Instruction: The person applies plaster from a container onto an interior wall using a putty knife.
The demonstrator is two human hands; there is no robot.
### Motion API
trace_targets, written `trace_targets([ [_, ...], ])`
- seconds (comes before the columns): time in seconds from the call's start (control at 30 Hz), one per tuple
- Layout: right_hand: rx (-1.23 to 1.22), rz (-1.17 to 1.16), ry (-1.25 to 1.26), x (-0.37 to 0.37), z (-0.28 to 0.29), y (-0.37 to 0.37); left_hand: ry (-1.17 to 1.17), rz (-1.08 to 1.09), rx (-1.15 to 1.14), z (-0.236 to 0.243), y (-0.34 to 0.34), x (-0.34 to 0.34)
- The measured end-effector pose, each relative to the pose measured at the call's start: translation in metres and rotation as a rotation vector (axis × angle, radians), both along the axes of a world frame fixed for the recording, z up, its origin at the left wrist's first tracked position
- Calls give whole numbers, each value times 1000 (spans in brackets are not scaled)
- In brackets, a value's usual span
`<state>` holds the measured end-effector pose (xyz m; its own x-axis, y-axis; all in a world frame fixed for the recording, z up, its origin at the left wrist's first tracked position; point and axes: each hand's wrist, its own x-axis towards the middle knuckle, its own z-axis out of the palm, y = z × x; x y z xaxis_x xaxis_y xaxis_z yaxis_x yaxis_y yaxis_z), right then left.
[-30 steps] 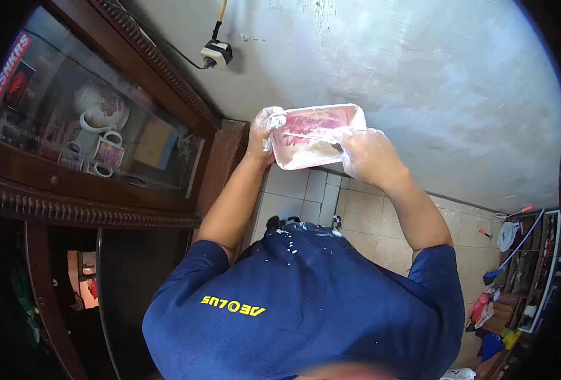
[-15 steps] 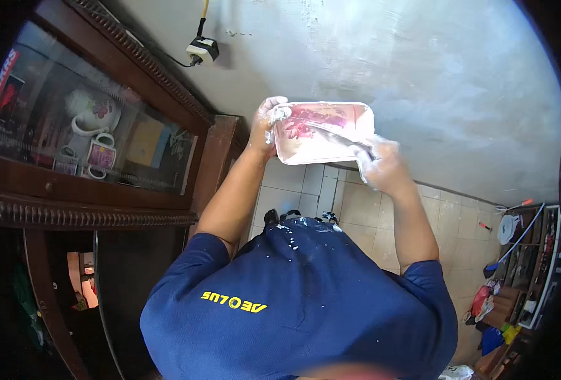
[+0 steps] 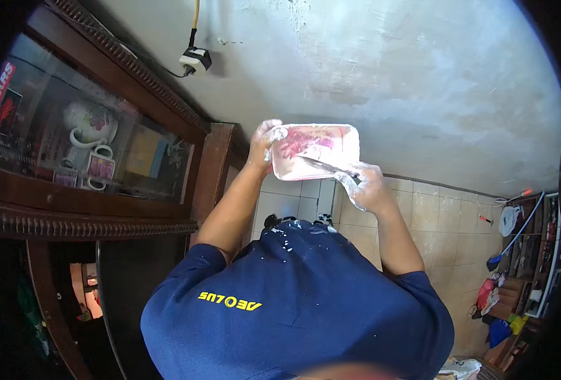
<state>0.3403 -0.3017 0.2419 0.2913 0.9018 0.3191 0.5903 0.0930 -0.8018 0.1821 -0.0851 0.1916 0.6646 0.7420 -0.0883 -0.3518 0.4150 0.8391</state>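
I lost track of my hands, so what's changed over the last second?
The tray has come down in the view, nearer your body, along with your left hand. Your right hand is lower too, with the blade tool closer to the tray's near edge. Nothing was let go; both hands keep their holds.

Holds the left forearm (image 3: 230,206) out ahead, rising to the left hand (image 3: 263,147), bent into a firm grip with its white-smeared thumb (image 3: 278,133) turned inward, toward the right hand (image 3: 369,188). Angles the right forearm (image 3: 397,237) inward, wrist just behind the curled right hand. Has that hand nearer the body than the left, apart to its right, and likewise smeared white across the fingers.
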Motion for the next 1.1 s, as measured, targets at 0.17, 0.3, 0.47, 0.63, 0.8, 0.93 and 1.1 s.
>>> trace_targets([
  [0.17, -67, -35, 74, 0, -1, -14, -18, 27, -128, -27, -13, -12],
  [0.3, -314, -256, -448, -5, -25, -35, 66, 144, -192, -54, -23, -22],
  [0.47, -750, -153, 185, 0, -64, -42, 200, 125, -122, -77, -36, -26],
  [0.63, -352, -173, 1216, 3, -88, -39, 133, 138, -119, -78, -47, -27],
  [0.8, -127, -11, 1441, 4, -107, -44, 146, 182, -102, -90, -42, -32],
  [0.93, -25, -37, 1511, -6, -99, -44, 141, 182, -153, -91, -41, -35],
  [1.1, 21, -183, 1487, -14, -98, -23, 59, 127, -221, -115, -27, -42],
])
